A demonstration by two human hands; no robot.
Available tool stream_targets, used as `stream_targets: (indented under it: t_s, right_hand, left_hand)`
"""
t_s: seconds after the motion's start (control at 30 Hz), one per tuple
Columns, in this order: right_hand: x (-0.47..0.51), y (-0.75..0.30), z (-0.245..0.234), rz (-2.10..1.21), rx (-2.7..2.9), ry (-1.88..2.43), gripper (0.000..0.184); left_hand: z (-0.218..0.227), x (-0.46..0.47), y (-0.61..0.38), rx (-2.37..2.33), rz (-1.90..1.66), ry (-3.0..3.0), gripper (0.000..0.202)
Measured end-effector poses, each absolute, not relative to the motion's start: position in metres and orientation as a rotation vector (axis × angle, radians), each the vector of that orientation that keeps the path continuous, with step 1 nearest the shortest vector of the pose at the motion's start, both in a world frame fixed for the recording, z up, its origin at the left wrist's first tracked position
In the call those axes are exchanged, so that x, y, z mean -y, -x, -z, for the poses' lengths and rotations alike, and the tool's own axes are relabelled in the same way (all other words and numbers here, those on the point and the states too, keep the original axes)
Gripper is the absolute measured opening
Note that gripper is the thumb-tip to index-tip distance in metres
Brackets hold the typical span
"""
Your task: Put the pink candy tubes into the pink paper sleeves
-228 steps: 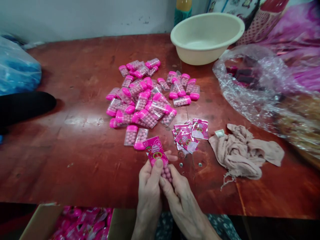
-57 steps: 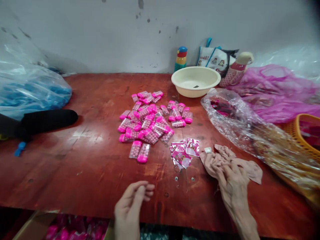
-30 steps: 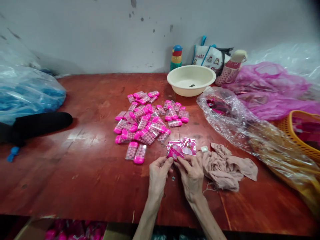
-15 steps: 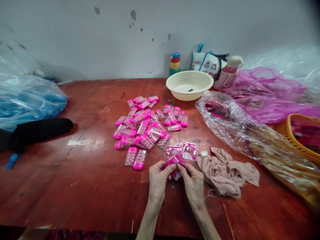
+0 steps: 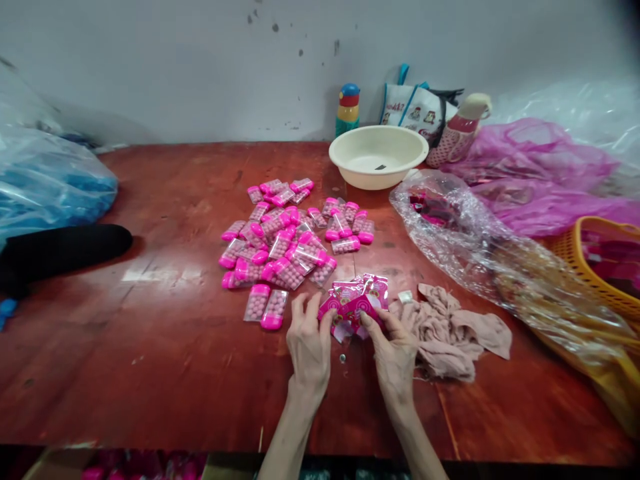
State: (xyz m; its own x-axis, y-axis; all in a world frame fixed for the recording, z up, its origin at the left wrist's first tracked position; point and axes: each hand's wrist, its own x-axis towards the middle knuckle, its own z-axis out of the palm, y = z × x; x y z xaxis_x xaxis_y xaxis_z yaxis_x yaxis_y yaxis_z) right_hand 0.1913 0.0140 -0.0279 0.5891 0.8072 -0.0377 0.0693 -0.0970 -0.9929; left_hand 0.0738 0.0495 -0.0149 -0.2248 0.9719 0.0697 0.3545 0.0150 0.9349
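Observation:
Shiny pink printed sachets [image 5: 376,287] lie in a small overlapping pile on the red table. My right hand [image 5: 394,353] pinches a pink sachet [image 5: 361,308] at its right side, over this pile. My left hand [image 5: 309,347] has its thumb and index finger at the left corner of another pink sachet [image 5: 329,307]; its other fingers are curled. Left of and beyond my hands are many small clear boxes [image 5: 287,270] with pink caps, filled with pink balls. Two of these boxes [image 5: 274,310] lie close to my left hand.
A crumpled beige cloth [image 5: 450,330] lies right of my right hand. Farther right are a clear plastic bag [image 5: 465,233] and a yellow basket [image 5: 575,247]. A cream basin [image 5: 379,180] and bottles [image 5: 348,110] stand at the back. A black roll-shaped object [image 5: 70,257] lies left.
My hands have moved apart from a joint pinch on one pink sachet. Two pink sachet pieces now show side by side between them. The whole view has shifted slightly.

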Motion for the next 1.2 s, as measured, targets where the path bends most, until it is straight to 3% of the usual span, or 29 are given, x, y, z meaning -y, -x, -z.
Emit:
stream_targets:
  t_s: [0.37,0.6,0.8,1.03,1.2]
  right_hand:
    - [0.002,-0.166,0.013,-0.932,0.841,1.475,0.013]
    - [0.001,-0.158,0.012,-0.876,0.986,1.520,0.018]
    - [0.001,-0.153,0.010,-0.900,1.019,1.529,0.040]
    - [-0.003,-0.163,0.003,-1.025,1.030,1.499,0.022]
    - [0.000,-0.156,0.004,-0.850,1.120,1.557,0.025]
  left_hand:
    - [0.001,-0.041,-0.075,-1.167,-1.115,-0.805,0.012]
    - [0.000,-0.035,-0.068,-1.203,-1.199,-0.821,0.019]
    - [0.002,-0.029,-0.069,-1.307,-1.237,-0.906,0.031]
    - [0.007,-0.031,-0.058,-1.291,-1.232,-0.903,0.016]
    - [0.013,-0.030,-0.054,-1.398,-1.303,-0.902,0.024]
